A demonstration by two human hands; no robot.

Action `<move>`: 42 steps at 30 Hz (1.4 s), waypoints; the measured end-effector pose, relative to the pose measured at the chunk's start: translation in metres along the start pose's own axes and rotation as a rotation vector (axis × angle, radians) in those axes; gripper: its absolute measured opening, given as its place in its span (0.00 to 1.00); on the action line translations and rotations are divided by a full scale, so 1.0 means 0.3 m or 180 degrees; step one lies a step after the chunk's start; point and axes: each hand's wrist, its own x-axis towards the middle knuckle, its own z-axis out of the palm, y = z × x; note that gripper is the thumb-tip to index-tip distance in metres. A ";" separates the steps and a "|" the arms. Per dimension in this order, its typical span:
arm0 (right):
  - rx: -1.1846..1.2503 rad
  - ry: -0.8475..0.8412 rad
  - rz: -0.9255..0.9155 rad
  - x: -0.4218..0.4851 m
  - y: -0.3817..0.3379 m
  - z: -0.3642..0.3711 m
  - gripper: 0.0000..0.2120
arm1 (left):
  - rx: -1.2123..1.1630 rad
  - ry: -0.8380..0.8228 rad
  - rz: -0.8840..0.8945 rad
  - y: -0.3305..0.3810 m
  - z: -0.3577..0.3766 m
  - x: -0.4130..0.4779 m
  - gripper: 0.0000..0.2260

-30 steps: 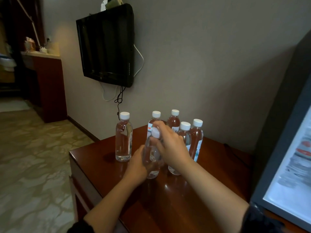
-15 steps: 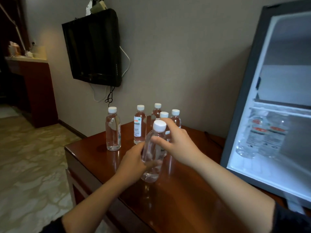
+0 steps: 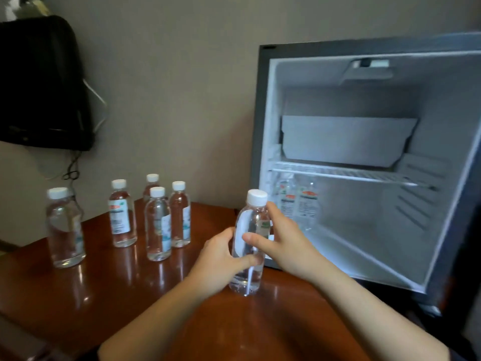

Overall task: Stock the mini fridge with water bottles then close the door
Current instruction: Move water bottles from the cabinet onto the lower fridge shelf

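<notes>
A water bottle (image 3: 249, 243) is held upright in both hands just above the wooden tabletop (image 3: 104, 287), at the 6 o'clock position of the open mini fridge (image 3: 364, 165). The fingers of the left hand (image 3: 221, 261) are wrapped around the lower body; the fingers of the right hand (image 3: 283, 243) are closed on the upper body below the white cap. The two-handed hold is judged to steady the bottle for transfer into the lower compartment, where two stocked bottles (image 3: 296, 201) are stood at the left under the wire shelf (image 3: 346, 174). Five remaining bottles (image 3: 158, 222) are grouped upright at 9 o'clock of the held bottle. The glossy surface may let bases slide. A wall-mounted television (image 3: 41, 84) is at 10 o'clock on a plain wall.
</notes>
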 end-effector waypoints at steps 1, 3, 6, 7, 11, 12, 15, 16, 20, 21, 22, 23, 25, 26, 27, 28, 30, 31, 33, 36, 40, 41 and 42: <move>-0.0074 0.0070 0.0067 -0.009 0.021 -0.026 0.19 | -0.0028 0.0004 0.0017 0.012 0.040 0.017 0.18; -0.0200 0.0214 0.0199 -0.020 0.059 -0.077 0.20 | -0.0055 0.0035 0.0055 0.039 0.114 0.054 0.17; -0.0383 0.0465 0.0369 -0.025 0.106 -0.139 0.23 | -0.0076 0.0032 0.0068 0.075 0.206 0.111 0.18; -0.0439 0.0534 0.0425 -0.024 0.120 -0.156 0.23 | -0.0029 0.0015 0.0077 0.084 0.229 0.129 0.18; -0.0722 0.0698 0.0697 -0.006 0.172 -0.199 0.24 | 0.0172 -0.0090 0.0089 0.102 0.297 0.189 0.19; -0.0794 0.0726 0.0758 0.001 0.185 -0.207 0.24 | 0.0186 -0.0092 0.0054 0.097 0.314 0.200 0.20; -0.0931 0.0760 0.0939 0.020 0.221 -0.223 0.24 | 0.0102 -0.0185 -0.0066 0.076 0.360 0.212 0.24; -0.0961 0.0762 0.0973 0.026 0.233 -0.225 0.24 | 0.0010 -0.0233 -0.0108 0.071 0.374 0.211 0.25; -0.1059 0.0791 0.1066 0.043 0.280 -0.224 0.25 | -0.0240 -0.0319 -0.0214 0.055 0.424 0.218 0.28; -0.1048 0.0824 0.1109 0.046 0.293 -0.225 0.25 | -0.0250 -0.0325 -0.0216 0.051 0.435 0.220 0.28; -0.1031 0.0859 0.1144 0.052 0.305 -0.227 0.25 | -0.0252 -0.0328 -0.0216 0.046 0.446 0.224 0.29; -0.1014 0.0881 0.1165 0.059 0.318 -0.230 0.25 | -0.0256 -0.0329 -0.0203 0.043 0.457 0.228 0.29; -0.1016 0.0860 0.1162 0.082 0.341 -0.235 0.25 | -0.0298 -0.0278 -0.0210 0.041 0.475 0.238 0.29; -0.1030 0.0816 0.1152 0.095 0.350 -0.236 0.26 | -0.0346 -0.0238 -0.0235 0.039 0.483 0.244 0.29; -0.1036 0.0772 0.1139 0.109 0.360 -0.236 0.25 | -0.0403 -0.0204 -0.0272 0.037 0.490 0.253 0.29; -0.1032 0.0751 0.1128 0.123 0.370 -0.234 0.25 | -0.0453 -0.0186 -0.0300 0.035 0.497 0.263 0.29; -0.1011 0.0788 0.1129 0.148 0.390 -0.227 0.25 | -0.0500 -0.0179 -0.0295 0.031 0.509 0.282 0.29; -0.0995 0.0826 0.1128 0.159 0.399 -0.223 0.25 | -0.0499 -0.0179 -0.0280 0.028 0.513 0.292 0.30; -0.0937 0.0895 0.1112 0.183 0.419 -0.215 0.25 | -0.0442 -0.0179 -0.0267 0.019 0.519 0.314 0.30; -0.0837 0.0986 0.1103 0.225 0.451 -0.203 0.25 | -0.0358 -0.0160 -0.0292 0.012 0.534 0.345 0.31; -0.0843 0.1006 0.1252 0.287 0.485 -0.195 0.29 | -0.0225 -0.0184 -0.0421 0.003 0.559 0.389 0.30; -0.0862 0.0998 0.1283 0.300 0.493 -0.194 0.29 | -0.0211 -0.0199 -0.0433 -0.002 0.562 0.400 0.31; -0.0877 0.0998 0.1292 0.311 0.500 -0.194 0.28 | -0.0199 -0.0213 -0.0433 -0.007 0.565 0.411 0.31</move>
